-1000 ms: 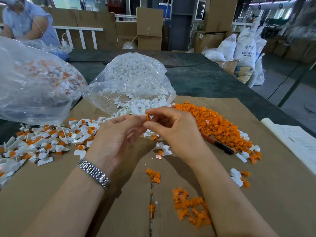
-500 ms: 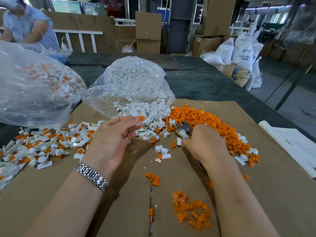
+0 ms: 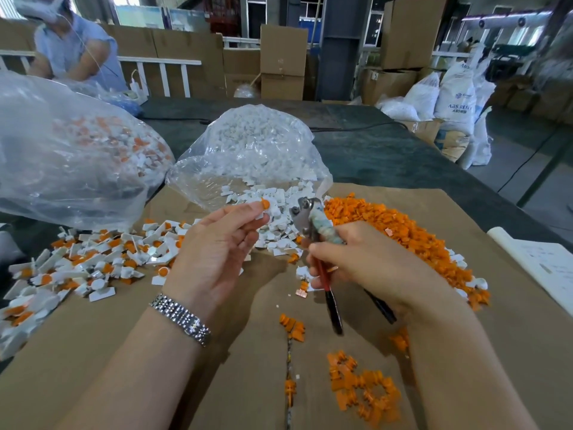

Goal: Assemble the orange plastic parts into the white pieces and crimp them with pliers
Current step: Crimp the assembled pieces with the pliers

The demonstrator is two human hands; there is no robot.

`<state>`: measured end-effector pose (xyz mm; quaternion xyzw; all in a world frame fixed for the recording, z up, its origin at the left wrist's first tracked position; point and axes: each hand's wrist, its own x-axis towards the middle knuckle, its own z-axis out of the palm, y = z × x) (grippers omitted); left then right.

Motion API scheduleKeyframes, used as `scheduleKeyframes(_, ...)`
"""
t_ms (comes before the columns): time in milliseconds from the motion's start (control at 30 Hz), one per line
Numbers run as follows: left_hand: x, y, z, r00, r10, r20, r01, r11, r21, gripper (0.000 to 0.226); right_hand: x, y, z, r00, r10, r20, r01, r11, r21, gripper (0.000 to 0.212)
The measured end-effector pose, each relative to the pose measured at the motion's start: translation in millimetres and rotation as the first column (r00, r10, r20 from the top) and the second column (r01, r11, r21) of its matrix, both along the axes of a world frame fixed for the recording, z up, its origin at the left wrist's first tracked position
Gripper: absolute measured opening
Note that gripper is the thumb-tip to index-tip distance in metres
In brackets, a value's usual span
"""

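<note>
The person stands at the crimping step, I think. The left hand (image 3: 217, 243) pinches between thumb and fingertips one small white plastic piece with an orange insert (image 3: 264, 205), and holds it up above the loose heap of white plastic pieces (image 3: 279, 231) that spills from the clear plastic bag of white pieces (image 3: 251, 156). The right hand (image 3: 366, 262) is closed around the red and black handles of the metal pliers (image 3: 305, 217). The metal head of the pliers points up and to the left, near the held piece but not touching it. Whether the jaws are apart I cannot tell; they are small and a little blurred.

From this I judge that the insert is already seated and the squeeze is not yet done. The next move calls for bringing the jaws around the piece, with the fingertips kept out of the way, because the piece is tiny and the grip covers most of it. Then a firm squeeze of the handles is needed.

To the right, the large heap of orange plastic parts (image 3: 403, 237) lies on the brown cardboard sheet (image 3: 511, 336) that covers the table. To the left lies a spread of finished white-and-orange pieces (image 3: 93, 265), just beside a second clear bag with assembled pieces (image 3: 77, 150). A few loose orange bits (image 3: 366, 392) lie near the person's forearms.
</note>
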<state>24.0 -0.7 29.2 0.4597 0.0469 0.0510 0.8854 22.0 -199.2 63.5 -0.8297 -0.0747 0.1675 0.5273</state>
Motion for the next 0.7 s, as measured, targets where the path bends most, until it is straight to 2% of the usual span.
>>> scheduleKeyframes(100,0,-2,-1,1.000,0.011,-0.005,-0.010,0.999,0.037,0.031,-5,5,1,0.995,0.037,0.088,-0.024,0.990,-0.136,0.026)
scheduleKeyframes(300,-2,-8,-2,0.999,0.040,0.007,-0.040,0.996,0.083,0.022,-13,18,0,0.977,0.102,0.186,-0.072,0.984,-0.163,0.039)
scheduleKeyframes(433,-2,-10,-1,0.997,0.072,-0.013,-0.070,0.992,0.109,0.016,-15,23,-4,0.956,0.114,0.271,-0.040,0.964,-0.261,0.053)
scheduleKeyframes(533,-2,-10,-1,0.995,0.099,-0.031,-0.094,0.984,0.149,0.007,-15,26,-7,0.942,0.104,0.318,0.003,0.948,-0.318,0.052)
scheduleKeyframes(700,-2,-9,-1,0.990,0.125,-0.063,-0.111,0.976,0.190,0.008,-13,34,-13,0.929,0.089,0.360,0.055,0.927,-0.371,0.051)
